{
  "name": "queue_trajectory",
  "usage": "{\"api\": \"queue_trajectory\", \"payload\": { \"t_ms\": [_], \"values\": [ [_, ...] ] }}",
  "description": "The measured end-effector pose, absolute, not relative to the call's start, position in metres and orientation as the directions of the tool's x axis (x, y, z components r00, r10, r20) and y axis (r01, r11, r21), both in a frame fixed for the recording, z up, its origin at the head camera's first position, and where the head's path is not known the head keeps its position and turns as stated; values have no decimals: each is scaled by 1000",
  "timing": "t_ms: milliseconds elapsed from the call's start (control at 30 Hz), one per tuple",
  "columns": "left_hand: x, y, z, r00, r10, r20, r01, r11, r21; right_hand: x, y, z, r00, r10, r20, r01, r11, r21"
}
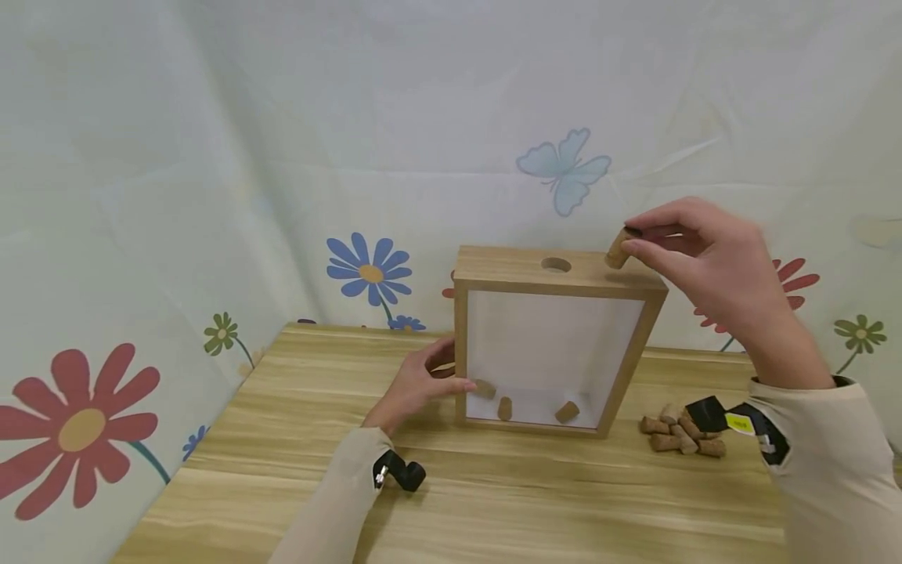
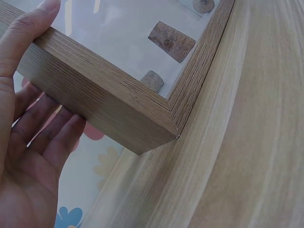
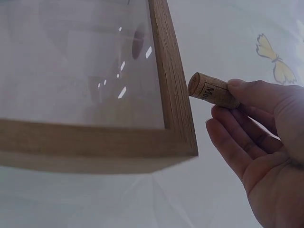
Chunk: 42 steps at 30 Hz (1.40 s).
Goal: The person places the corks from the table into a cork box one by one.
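A wooden shadow box (image 1: pixel 461 337) with a clear front stands upright on the table, a round hole (image 1: pixel 556 265) in its top. Three corks show inside at the bottom, one of them a tapered cork (image 2: pixel 172 42). My left hand (image 1: pixel 417 384) grips the box's left side low down, thumb on the front and fingers along the side and back. Above the right part of the box's top, my right hand (image 1: pixel 726 266) pinches a wine cork (image 1: pixel 618 248) between thumb and fingers. Printed letters show on that cork in the right wrist view, its free end pointing toward the box.
Several loose corks (image 1: pixel 682 432) lie in a pile on the wood-grain table (image 1: pixel 535 501), right of the box. Behind the table hangs a pale cloth backdrop (image 1: pixel 423 117) printed with flowers and a butterfly.
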<state>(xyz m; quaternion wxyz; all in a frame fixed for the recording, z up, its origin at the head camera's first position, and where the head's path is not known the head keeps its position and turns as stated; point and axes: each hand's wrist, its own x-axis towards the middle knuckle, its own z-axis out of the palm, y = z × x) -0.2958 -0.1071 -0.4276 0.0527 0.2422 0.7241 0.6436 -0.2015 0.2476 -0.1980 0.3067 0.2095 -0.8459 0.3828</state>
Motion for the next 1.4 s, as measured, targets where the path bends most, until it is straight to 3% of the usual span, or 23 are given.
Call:
{"api": "queue_trajectory", "payload": {
  "t_ms": [400, 800, 1133, 1400],
  "values": [
    [-298, -106, -429, -875, 421, 240, 288, 55, 956, -221, 218, -202, -687, -219, 693, -647, 620, -445],
    [-298, -106, -429, -876, 419, 240, 296, 73, 952, -232, 202, -209, -681, -250, 688, -674, 581, -457],
    [-296, -106, -428, -879, 419, 228, 284, 77, 956, -233, 199, -220, -622, -347, 702, -724, 597, -346],
    [-296, -107, -428, -887, 409, 215, 272, 86, 959, -232, 198, -221, -613, -354, 706, -726, 605, -327]
  ]
}}
